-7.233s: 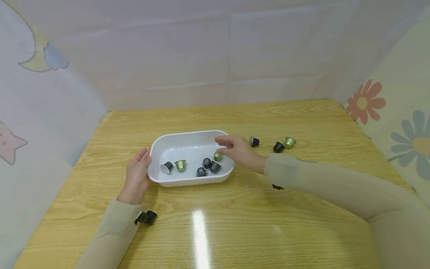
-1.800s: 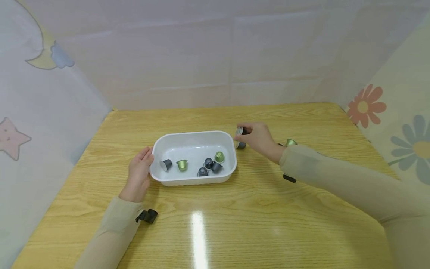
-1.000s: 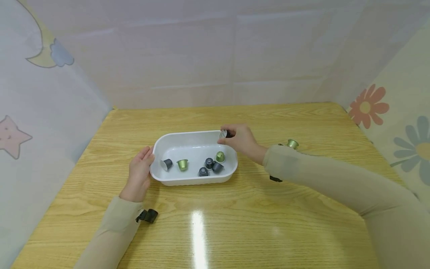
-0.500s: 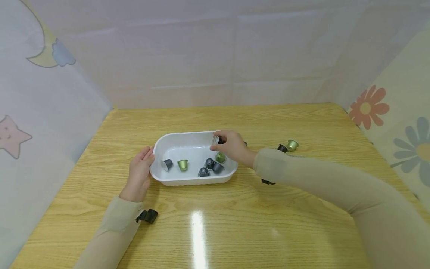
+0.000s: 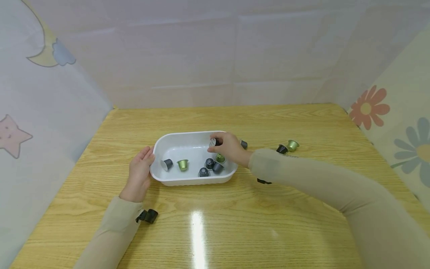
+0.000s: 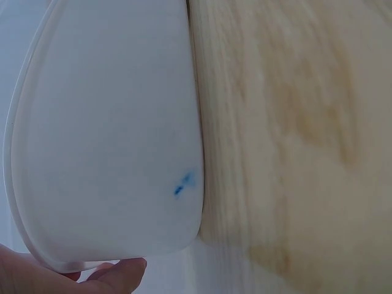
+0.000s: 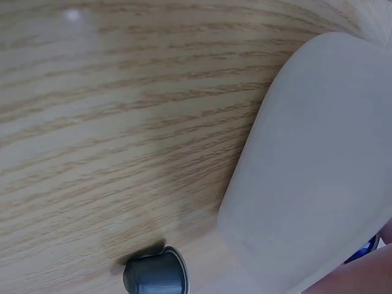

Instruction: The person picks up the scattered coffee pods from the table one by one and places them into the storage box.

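My right hand [image 5: 231, 147] pinches a dark coffee capsule [image 5: 214, 142] by its sides, silver lid facing left, above the right part of a white plastic tray [image 5: 193, 182]. A blue glint of this capsule [image 7: 362, 248] shows beside the fingers in the right wrist view. At the tray's left end my left hand [image 5: 138, 173] grips the rim; its fingertips [image 6: 125, 274] lie under the lip in the left wrist view. Inside the tray, a dark grey capsule [image 5: 167, 164] and a green capsule [image 5: 183, 164] lie left. Several dark capsules [image 5: 203, 172] and another green capsule [image 5: 220, 158], partly hidden, sit right.
Just right of the tray a dark grey capsule [image 5: 243, 144] lies on the wooden table [image 5: 268, 231]. Farther right, a black capsule [image 5: 282, 149] and a green capsule [image 5: 293, 145] lie side by side. Fabric walls [image 5: 174, 67] stand behind and at both sides.
My right hand has picked up a capsule from the table beyond the tray's right end and carried it left and down over the tray. The left hand keeps its grip on the rim.
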The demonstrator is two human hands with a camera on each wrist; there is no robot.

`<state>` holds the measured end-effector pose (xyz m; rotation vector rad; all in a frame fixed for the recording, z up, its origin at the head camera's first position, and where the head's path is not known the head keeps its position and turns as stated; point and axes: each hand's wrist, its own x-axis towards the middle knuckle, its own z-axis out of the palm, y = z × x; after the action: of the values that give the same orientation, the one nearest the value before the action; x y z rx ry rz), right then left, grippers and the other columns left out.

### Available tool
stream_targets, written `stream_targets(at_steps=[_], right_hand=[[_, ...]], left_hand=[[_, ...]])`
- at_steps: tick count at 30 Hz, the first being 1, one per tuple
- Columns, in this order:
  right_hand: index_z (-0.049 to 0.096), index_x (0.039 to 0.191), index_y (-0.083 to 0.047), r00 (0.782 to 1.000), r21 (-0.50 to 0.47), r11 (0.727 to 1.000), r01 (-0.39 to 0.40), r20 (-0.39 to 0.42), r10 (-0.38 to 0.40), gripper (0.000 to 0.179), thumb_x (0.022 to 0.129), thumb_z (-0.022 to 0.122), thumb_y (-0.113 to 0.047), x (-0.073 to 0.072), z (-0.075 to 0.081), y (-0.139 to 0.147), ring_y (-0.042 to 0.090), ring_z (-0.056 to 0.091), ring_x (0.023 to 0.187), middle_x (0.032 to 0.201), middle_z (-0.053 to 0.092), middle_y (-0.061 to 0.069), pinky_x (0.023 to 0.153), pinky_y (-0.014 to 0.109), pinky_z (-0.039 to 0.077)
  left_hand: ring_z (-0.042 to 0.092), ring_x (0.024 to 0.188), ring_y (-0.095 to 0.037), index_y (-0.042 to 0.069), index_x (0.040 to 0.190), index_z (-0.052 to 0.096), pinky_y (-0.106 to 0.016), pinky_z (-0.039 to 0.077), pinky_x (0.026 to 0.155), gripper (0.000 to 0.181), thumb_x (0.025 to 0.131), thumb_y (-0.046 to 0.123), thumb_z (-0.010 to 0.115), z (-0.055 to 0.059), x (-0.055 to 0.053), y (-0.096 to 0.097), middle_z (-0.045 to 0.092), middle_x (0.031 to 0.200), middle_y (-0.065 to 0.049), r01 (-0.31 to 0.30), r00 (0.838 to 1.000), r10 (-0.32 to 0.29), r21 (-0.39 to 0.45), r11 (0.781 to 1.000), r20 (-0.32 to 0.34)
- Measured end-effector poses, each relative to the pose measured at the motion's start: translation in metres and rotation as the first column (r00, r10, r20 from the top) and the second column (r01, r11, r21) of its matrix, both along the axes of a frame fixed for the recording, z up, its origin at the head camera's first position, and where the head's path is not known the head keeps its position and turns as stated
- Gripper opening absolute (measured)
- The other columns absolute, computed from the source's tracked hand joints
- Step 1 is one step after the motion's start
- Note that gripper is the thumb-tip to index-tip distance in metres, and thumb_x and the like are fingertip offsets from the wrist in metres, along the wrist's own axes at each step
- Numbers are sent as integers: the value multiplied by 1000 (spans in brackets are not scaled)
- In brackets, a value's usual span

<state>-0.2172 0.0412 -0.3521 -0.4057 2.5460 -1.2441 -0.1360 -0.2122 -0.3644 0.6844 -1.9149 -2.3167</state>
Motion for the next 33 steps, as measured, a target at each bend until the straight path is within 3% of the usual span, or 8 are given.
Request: stream_targets(at_steps=[8, 15, 20, 27, 33], right_hand=[[57, 135, -2, 1000, -22, 1000, -8, -19, 7, 54, 86, 76, -17, -2, -3, -4, 22, 55, 110, 128, 60, 16, 97, 36, 50], [50, 141, -4, 999, -57, 998, -18, 27, 20, 58, 89, 73, -18, -3, -1, -5, 27, 47, 130, 142, 51, 11, 106, 35, 43], [48, 142, -3, 999, -118, 993, -2, 44, 7, 57, 91, 71, -15, -3, 2, 1, 26, 48, 131, 143, 50, 11, 106, 35, 43], [51, 138, 3, 1000, -213, 977, -12, -26, 6, 51, 92, 68, -9, -2, 3, 18, 29, 52, 126, 137, 54, 17, 103, 34, 45], [53, 136, 3, 992, -272, 962, 28, -109, -59, 47, 93, 67, -9, 1, 6, 37, 28, 52, 126, 136, 55, 17, 104, 34, 44]], left_hand=[[26, 143, -19, 0, 154, 14, -23, 29, 112, 53, 104, 0, 32, 0, 0, 0, 23, 158, -14, 2, 1000, -2, 3, 1000, 4], [26, 143, -19, 2, 154, 15, -23, 28, 112, 53, 104, 0, 33, -1, -1, 0, 22, 158, -13, -1, 1000, 1, -8, 1000, 7], [26, 143, -18, 2, 154, 15, -23, 28, 112, 53, 105, 1, 33, -1, -1, 0, 23, 158, -12, -1, 1000, 1, -19, 1000, 18], [25, 143, -18, 2, 155, 14, -22, 28, 112, 53, 105, 1, 32, 0, 0, 1, 21, 158, -12, 6, 1000, -6, -12, 1000, 18], [25, 143, -18, 2, 154, 15, -23, 27, 112, 53, 104, 1, 33, 1, 1, -1, 22, 158, -12, 0, 1000, 1, -14, 1000, 23]])
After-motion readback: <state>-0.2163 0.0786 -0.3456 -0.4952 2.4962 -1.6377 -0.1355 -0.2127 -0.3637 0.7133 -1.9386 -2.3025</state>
